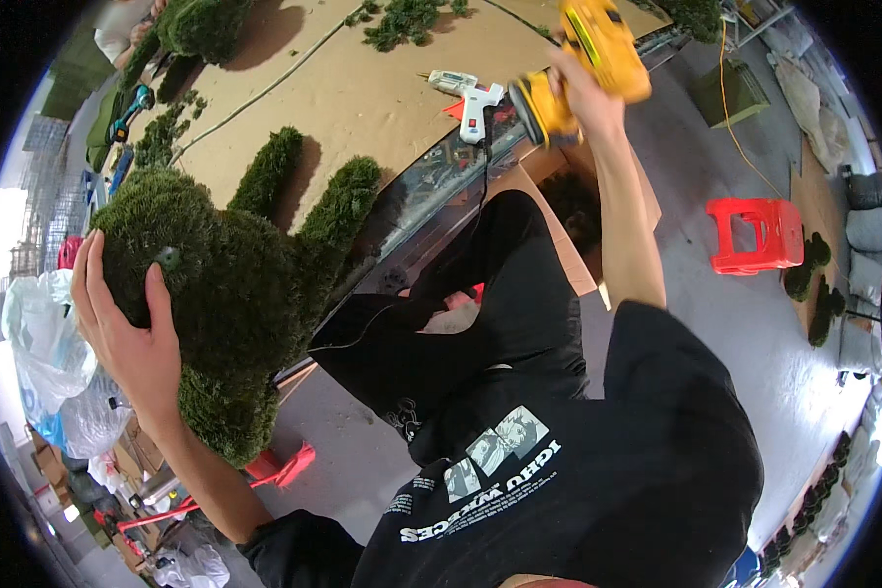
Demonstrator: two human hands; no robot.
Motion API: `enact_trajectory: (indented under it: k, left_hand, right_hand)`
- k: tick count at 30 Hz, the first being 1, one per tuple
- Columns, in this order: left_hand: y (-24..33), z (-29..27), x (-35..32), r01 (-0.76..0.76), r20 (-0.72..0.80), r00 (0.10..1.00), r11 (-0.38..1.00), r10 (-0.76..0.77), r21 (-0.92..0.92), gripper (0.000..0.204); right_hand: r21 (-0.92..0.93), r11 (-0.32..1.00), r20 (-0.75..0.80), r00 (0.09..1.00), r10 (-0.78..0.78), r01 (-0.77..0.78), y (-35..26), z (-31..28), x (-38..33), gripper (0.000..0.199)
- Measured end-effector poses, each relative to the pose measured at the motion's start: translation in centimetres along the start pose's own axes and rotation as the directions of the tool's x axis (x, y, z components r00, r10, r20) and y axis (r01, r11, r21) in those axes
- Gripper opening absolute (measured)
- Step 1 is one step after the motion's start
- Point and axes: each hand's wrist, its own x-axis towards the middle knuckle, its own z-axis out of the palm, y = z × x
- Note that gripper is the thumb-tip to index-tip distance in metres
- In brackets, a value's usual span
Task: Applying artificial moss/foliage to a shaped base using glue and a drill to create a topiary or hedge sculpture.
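A large green moss-covered figure (240, 269) with rounded lumps and arm-like limbs leans across the table's near left edge. My left hand (132, 338) lies against its rounded left end, fingers stretched out and thumb apart. Close to the thumb tip, a small round green piece (169, 258) sits in the moss. Raised at the upper right, my right hand (586, 93) is closed round the handle of a yellow cordless drill (608, 49). The drill's front end is cut off by the top of the view, so its bit is hidden.
On the tan tabletop (314, 93) rest a white glue gun (477, 110), loose greenery (410, 22) and another moss piece (201, 27). Plastic bags (54, 343) stand at left. A red stool (755, 235) is on the floor at right, beyond an open cardboard box (554, 220).
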Motion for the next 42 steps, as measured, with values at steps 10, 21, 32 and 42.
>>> enact_trajectory:
  k: [10, 21, 32, 42]
  left_hand:
    - [-0.2, -0.5, -0.3, 0.051, 0.058, 0.997, 0.999, -0.051, -0.002, 0.055]
    - [-0.4, -1.1, -0.5, 0.074, 0.072, 0.995, 0.997, -0.073, -0.006, 0.056]
    - [-0.5, 0.0, 0.0, 0.005, 0.013, 1.000, 0.998, -0.004, -0.055, 0.056]
    - [-0.4, 0.0, 0.0, -0.040, -0.009, 0.999, 0.998, 0.040, -0.045, 0.056]
  right_hand:
    - [-0.108, 0.994, -0.027, 1.000, 0.003, -0.005, 17.4, 2.7, 15.0, 0.024]
    - [-0.293, 0.956, -0.116, 0.993, -0.010, -0.025, 12.6, 2.8, 9.8, 0.041]
    - [0.279, 0.955, 0.517, 0.854, -0.063, -0.098, -11.5, 20.6, -14.3, 0.026]
    - [0.307, 0.950, 0.521, 0.827, -0.210, 0.047, -13.3, 27.9, -15.5, 0.044]
